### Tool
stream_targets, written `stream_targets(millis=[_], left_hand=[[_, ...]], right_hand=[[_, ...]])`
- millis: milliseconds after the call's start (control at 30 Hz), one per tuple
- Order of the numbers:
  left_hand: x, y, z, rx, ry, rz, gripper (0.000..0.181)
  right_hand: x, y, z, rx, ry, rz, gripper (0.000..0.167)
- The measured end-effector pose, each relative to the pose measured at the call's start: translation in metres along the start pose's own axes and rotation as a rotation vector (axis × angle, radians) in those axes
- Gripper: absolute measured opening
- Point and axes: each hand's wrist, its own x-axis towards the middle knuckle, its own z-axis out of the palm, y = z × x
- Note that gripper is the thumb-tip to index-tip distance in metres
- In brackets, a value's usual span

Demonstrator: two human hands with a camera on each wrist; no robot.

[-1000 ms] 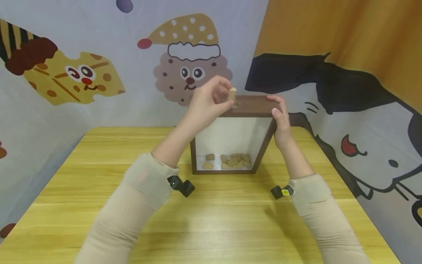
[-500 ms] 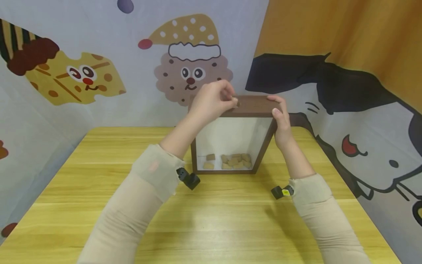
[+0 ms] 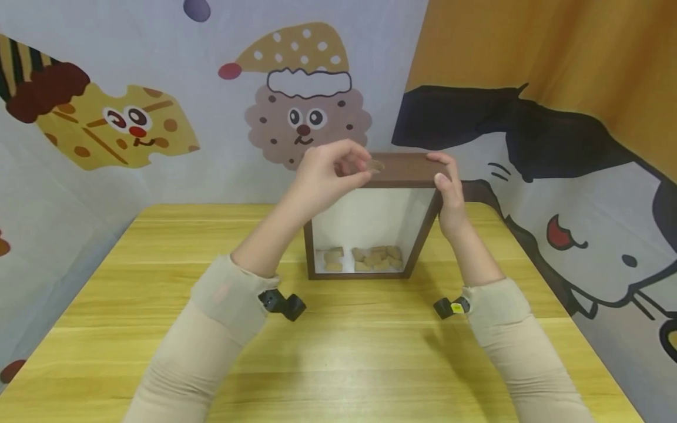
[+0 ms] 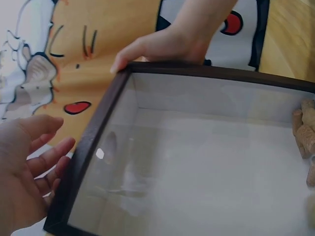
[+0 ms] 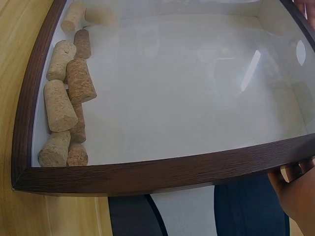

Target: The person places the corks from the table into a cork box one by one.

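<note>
A dark brown wooden shadow box point(image 3: 361, 275) with a clear front stands upright on the table. Wine corks point(image 3: 375, 257) lie along its bottom in two groups; the right wrist view shows several corks point(image 5: 60, 105) close up. In the top edge is a round hole point(image 3: 376, 166). My left hand point(image 3: 328, 173) is beside that hole, its fingers loosely bent and nothing between them, as the left wrist view also shows of the left hand point(image 4: 24, 167). With thumb and fingers, my right hand point(image 3: 449, 191) grips the top right corner of the box.
The yellow wood-grain table point(image 3: 338, 352) extends in front of the box and to both sides. Behind it hangs a cloth backdrop point(image 3: 211, 117) with cartoon figures. Black wrist cameras sit on both beige sleeves point(image 3: 227, 299).
My left hand lowered a cork into the top hole and let go, then drew back slightly left. Another cork now lies in the left group. The right hand stayed put.
</note>
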Motion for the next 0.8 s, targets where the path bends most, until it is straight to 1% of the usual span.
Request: stream_targets(millis=[100, 200, 267, 333, 400, 467, 567, 700, 800], left_hand=[[-0.016, 0.001, -0.006, -0.051, 0.031, 0.017, 0.018], [-0.033, 0.001, -0.010, -0.088, 0.066, 0.017, 0.017], [-0.044, -0.001, -0.012, -0.086, 0.088, 0.032, 0.018], [-0.056, -0.007, -0.012, -0.092, 0.098, 0.049, 0.018], [-0.068, -0.015, -0.011, -0.096, 0.111, 0.081, 0.018], [-0.079, -0.025, -0.010, -0.103, 0.122, 0.086, 0.019], [-0.097, -0.042, -0.010, -0.112, 0.128, 0.064, 0.022], [-0.122, -0.065, -0.011, -0.104, 0.114, -0.019, 0.026], [-0.138, -0.083, -0.014, -0.103, 0.095, -0.087, 0.027]], right_hand=[[0.000, 0.001, 0.000, -0.001, 0.001, -0.001, 0.043], [0.000, 0.001, 0.000, -0.004, 0.001, -0.003, 0.044], [0.000, 0.001, 0.000, -0.009, 0.000, -0.004, 0.044], [-0.001, 0.000, 0.000, -0.014, -0.002, -0.011, 0.044], [-0.002, 0.000, 0.000, -0.019, -0.004, -0.018, 0.044], [-0.002, 0.000, 0.000, -0.015, -0.003, -0.022, 0.043], [-0.003, 0.000, 0.000, -0.010, -0.005, -0.022, 0.043], [-0.002, 0.001, 0.000, -0.010, -0.008, -0.020, 0.043], [-0.002, 0.002, -0.001, -0.010, -0.005, -0.028, 0.044]])
